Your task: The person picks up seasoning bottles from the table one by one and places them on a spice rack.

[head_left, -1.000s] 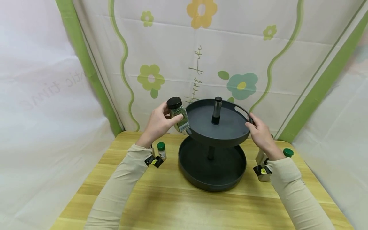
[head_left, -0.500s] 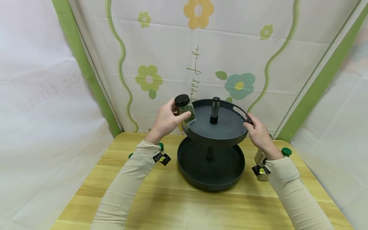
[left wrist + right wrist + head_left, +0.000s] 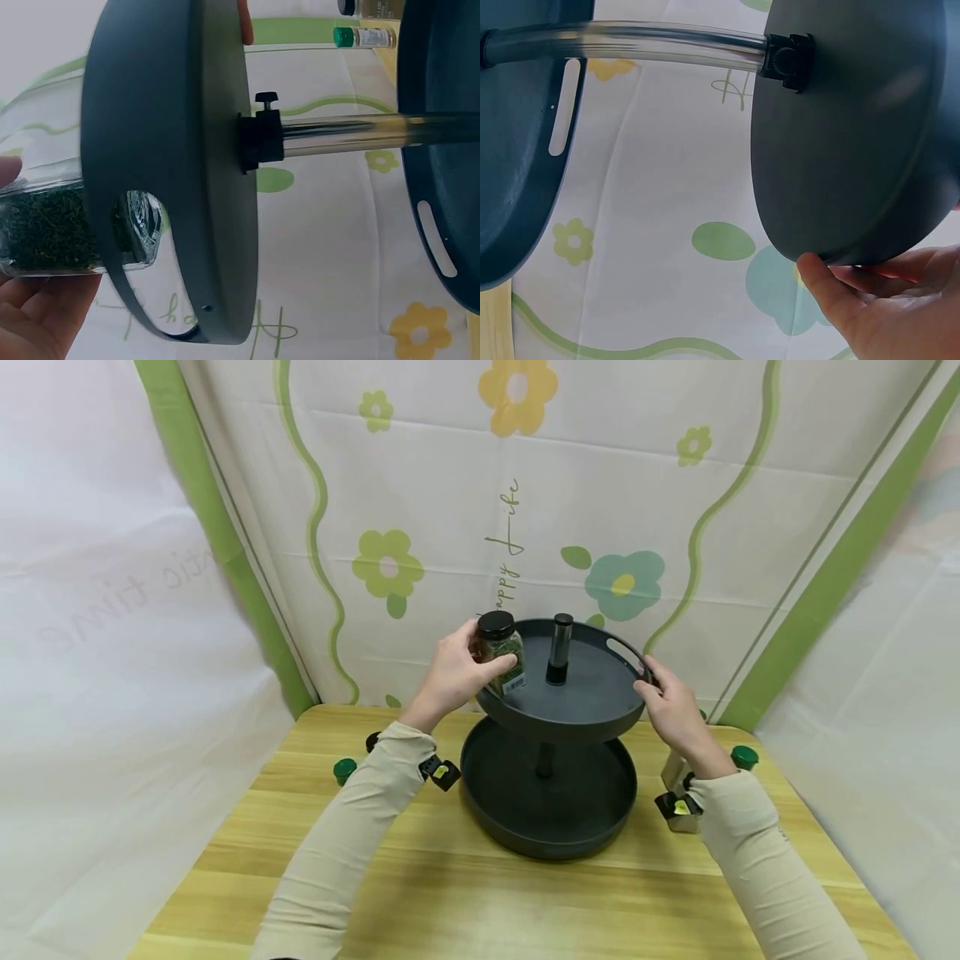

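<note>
My left hand (image 3: 456,672) grips a spice jar (image 3: 501,648) with a black lid and dried green herbs inside. It holds the jar over the left side of the upper tray (image 3: 600,681) of a dark grey two-tier stand. In the left wrist view, the jar's base (image 3: 141,229) shows through the tray's handle slot. My right hand (image 3: 678,710) holds the same tray's right rim by the other handle slot; the right wrist view shows a digit (image 3: 825,289) against its outer wall. Below, the wider lower tray (image 3: 517,793) holds nothing.
Left of the stand, a green-capped bottle (image 3: 345,770) and a black cap (image 3: 372,741) show beside my sleeve. Partly behind my right forearm are a green-capped bottle (image 3: 745,757) and a pale container (image 3: 682,822). A flowered curtain (image 3: 450,485) hangs behind the wooden table (image 3: 480,910).
My left hand has carried the jar rightward, from outside the upper tray's left rim to above the tray. My right hand keeps its hold on the rim.
</note>
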A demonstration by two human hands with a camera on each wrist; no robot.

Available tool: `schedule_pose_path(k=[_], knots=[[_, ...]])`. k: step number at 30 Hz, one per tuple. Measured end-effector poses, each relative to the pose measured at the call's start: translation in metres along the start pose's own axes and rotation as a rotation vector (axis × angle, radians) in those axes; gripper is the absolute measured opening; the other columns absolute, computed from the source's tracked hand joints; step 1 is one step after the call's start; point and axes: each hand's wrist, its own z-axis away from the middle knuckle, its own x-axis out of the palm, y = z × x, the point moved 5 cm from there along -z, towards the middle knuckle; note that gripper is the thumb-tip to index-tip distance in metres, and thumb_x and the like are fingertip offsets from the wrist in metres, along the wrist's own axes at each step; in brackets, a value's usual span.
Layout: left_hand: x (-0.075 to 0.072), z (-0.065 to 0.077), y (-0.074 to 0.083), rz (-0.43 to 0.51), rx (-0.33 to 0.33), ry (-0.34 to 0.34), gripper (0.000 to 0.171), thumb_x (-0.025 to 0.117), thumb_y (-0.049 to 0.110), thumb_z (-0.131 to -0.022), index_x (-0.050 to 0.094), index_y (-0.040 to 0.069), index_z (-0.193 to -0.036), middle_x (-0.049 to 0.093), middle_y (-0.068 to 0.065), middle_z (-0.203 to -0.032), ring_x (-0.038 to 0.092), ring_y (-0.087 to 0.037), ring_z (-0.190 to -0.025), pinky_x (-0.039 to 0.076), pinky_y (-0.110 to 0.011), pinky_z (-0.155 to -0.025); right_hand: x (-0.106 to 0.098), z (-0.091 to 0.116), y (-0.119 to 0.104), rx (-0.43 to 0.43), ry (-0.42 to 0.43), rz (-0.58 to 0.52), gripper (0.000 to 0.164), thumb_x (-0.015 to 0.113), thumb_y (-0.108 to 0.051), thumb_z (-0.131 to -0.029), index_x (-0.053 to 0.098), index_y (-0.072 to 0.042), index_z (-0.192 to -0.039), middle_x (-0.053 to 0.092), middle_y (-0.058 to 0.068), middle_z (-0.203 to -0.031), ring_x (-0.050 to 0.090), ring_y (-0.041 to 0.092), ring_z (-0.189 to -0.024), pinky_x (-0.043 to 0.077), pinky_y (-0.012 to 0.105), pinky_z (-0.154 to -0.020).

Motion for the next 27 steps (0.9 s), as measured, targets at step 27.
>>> schedule_pose_path(k=[27], knots=[[0.009,-0.026,-0.028,-0.103,-0.057,-0.005,0.054,0.071,0.034,-0.084,0.052,0.008,-0.128,0.060,-0.005,-0.106,0.056,-0.019,-0.090,0.049,-0.036,-0.075,-0.004,0.002,0.004,0.007,0.008,0.022,0.057,0.033,-0.027,-0.102,0.014,-0.005,-0.151,0.022,0.025,-0.150,0.025,0.042,-0.135,0.027,0.059,-0.104]])
